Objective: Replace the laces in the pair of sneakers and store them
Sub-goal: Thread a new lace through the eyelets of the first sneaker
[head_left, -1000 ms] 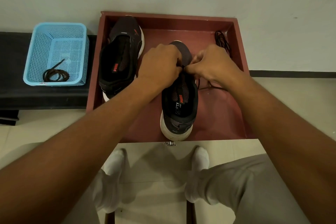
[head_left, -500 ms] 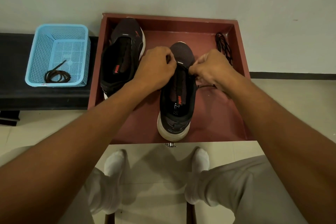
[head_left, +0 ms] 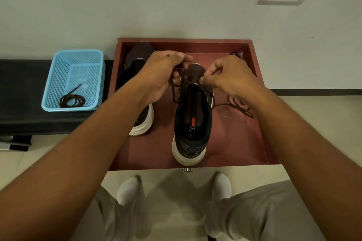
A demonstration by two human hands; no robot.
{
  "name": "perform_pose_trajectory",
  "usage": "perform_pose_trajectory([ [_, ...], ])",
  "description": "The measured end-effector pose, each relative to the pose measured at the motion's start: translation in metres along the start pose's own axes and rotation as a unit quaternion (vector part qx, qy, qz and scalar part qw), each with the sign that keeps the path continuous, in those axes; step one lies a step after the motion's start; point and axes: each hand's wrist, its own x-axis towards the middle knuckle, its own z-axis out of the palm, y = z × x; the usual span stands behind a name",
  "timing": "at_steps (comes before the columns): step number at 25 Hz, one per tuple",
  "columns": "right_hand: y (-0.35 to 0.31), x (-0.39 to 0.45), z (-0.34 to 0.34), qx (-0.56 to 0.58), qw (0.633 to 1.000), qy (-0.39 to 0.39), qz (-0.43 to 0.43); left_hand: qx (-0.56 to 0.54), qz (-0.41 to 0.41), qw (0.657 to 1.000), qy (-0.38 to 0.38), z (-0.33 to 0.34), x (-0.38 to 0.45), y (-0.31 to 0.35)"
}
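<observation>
Two black sneakers with white soles stand in a reddish-brown drawer [head_left: 242,143]. The right sneaker [head_left: 193,121] is in the middle, heel toward me. The left sneaker [head_left: 137,68] stands at the drawer's left side, partly hidden by my left arm. My left hand [head_left: 162,72] pinches a dark lace [head_left: 173,92] above the right sneaker's toe. My right hand [head_left: 227,76] pinches the lace's other side near the front eyelets. The lace's loose end trails on the drawer floor to the right [head_left: 235,106].
A light blue plastic basket [head_left: 58,76] sits on a black bench [head_left: 19,84] at the left and holds a coiled dark lace [head_left: 71,100]. More dark lace [head_left: 235,54] shows in the drawer's back right corner. My socked feet [head_left: 129,188] rest on the tiled floor.
Both hands have lifted and moved apart above the right sneaker's toe, drawing the lace up through the front eyelets. The view has tilted upward.
</observation>
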Motion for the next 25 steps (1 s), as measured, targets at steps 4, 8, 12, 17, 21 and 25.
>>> perform_pose_trajectory([
  [4,0.004,0.003,-0.012,0.108,0.994,0.0,-0.024,-0.119,-0.036,0.992,-0.001,0.003,0.005,0.006],
  [8,0.001,-0.002,-0.024,0.229,0.969,-0.093,-0.03,-0.164,-0.05,0.985,0.007,0.012,0.007,0.005],
  [12,0.002,-0.001,-0.021,0.138,0.982,-0.103,-0.082,-0.16,-0.061,0.985,0.021,0.016,0.006,0.007],
  [17,0.022,0.012,-0.028,0.153,0.986,0.067,0.013,-0.063,-0.028,0.996,0.054,0.007,0.006,0.005],
  [21,0.037,0.017,-0.029,0.078,0.988,0.107,0.082,0.079,-0.01,0.995,0.057,-0.001,0.001,0.007],
  [25,0.023,0.015,-0.022,-0.104,0.993,0.023,0.048,0.138,-0.022,0.99,0.0,-0.002,-0.001,0.009],
])
